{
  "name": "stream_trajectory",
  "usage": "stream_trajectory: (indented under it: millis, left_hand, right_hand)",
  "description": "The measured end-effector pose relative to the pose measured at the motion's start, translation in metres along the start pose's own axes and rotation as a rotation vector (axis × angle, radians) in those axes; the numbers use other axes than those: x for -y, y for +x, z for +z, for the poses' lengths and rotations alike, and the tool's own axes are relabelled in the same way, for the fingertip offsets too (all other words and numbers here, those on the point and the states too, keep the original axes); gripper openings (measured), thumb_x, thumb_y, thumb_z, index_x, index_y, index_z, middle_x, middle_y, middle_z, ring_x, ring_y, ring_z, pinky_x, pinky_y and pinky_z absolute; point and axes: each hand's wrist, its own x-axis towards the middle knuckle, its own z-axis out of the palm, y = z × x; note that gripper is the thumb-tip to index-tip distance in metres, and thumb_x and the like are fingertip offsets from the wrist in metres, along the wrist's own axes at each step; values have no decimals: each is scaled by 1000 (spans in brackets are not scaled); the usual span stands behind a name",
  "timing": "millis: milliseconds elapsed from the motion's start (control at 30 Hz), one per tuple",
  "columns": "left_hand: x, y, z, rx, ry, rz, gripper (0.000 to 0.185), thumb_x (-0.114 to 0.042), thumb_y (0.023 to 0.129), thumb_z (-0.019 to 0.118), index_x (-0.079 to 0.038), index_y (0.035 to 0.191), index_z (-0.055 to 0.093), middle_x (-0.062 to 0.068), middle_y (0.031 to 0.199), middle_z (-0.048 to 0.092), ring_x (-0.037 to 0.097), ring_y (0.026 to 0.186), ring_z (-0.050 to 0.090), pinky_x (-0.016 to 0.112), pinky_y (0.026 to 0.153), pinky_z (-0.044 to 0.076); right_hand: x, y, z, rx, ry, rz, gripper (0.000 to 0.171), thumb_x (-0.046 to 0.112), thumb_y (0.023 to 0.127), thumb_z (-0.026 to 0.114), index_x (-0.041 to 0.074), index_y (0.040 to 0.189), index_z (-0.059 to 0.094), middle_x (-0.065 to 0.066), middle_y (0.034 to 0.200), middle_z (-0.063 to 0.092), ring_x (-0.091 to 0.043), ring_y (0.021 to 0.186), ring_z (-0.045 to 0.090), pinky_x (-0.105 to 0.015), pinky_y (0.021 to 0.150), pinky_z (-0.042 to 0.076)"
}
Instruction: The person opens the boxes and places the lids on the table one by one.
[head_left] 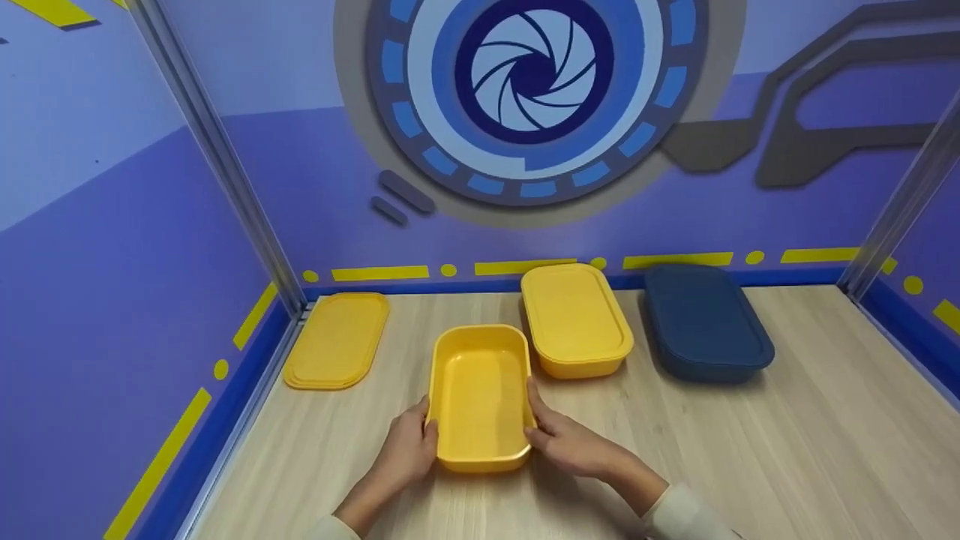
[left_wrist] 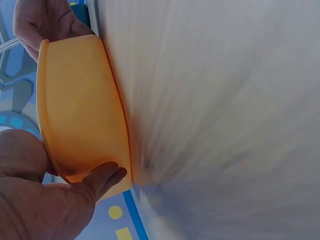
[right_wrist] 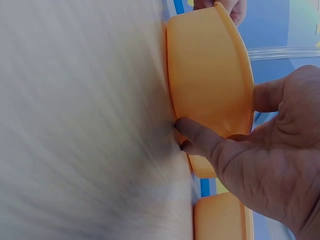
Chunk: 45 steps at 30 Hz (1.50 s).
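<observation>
An open yellow food container [head_left: 480, 405] stands lengthwise near the front of the wooden table, with nothing inside. My left hand [head_left: 411, 442] grips its left side, and my right hand [head_left: 574, 446] grips the right side. In the left wrist view, the left thumb is at the rim while the fingers [left_wrist: 102, 177] lie along the outer wall. The right wrist view shows the right fingers [right_wrist: 197, 135] low on the opposite wall, close over the table, thumb at the rim. A loose yellow lid [head_left: 337, 341] lies flat at the back left.
Behind and to the right stands a yellow container with its lid on [head_left: 577, 319]. Beside it is a dark blue lidded container [head_left: 706, 322]. Printed blue and purple panels [head_left: 300, 187] enclose the table [head_left: 825, 435] at the back and both sides.
</observation>
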Motion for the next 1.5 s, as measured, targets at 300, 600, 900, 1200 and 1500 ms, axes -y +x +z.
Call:
stream_trajectory:
  millis: [300,600,900,1200,1500]
  left_hand:
    - [-3,3,-1,20,12,5,50,-2,107,54,7,154,46,21,143,66,29,130,66,56,114,52]
    - [-1,2,-3,0,32,32,56,-1,106,53,20,155,37,38,158,47,50,150,48,63,121,42]
    - [9,8,-10,16,-3,72,49,-1,107,51,10,155,45,25,146,64,32,130,66,57,113,53]
    - [11,9,-11,18,-1,77,50,1,106,50,10,155,44,25,148,63,33,134,64,57,115,51]
    - [9,11,-9,10,9,53,55,1,106,48,16,157,37,34,160,47,47,152,47,62,124,39]
  right_hand:
    - [1,2,-1,-20,-23,12,75,14,113,44,5,170,-6,-18,180,-4,-42,167,9,-64,133,7]
    - [2,4,-1,17,-23,32,76,18,115,42,8,170,-10,-16,180,-5,-40,168,9,-64,134,8]
    - [6,8,7,20,-11,44,80,20,115,42,8,169,-16,-23,179,-4,-42,167,12,-63,134,9]
    - [7,9,8,31,-28,47,79,21,116,41,7,169,-17,-24,179,-4,-41,167,13,-63,134,10]
    - [6,9,4,54,-35,15,80,24,116,40,6,167,-20,-23,178,-11,-43,167,9,-65,134,8]
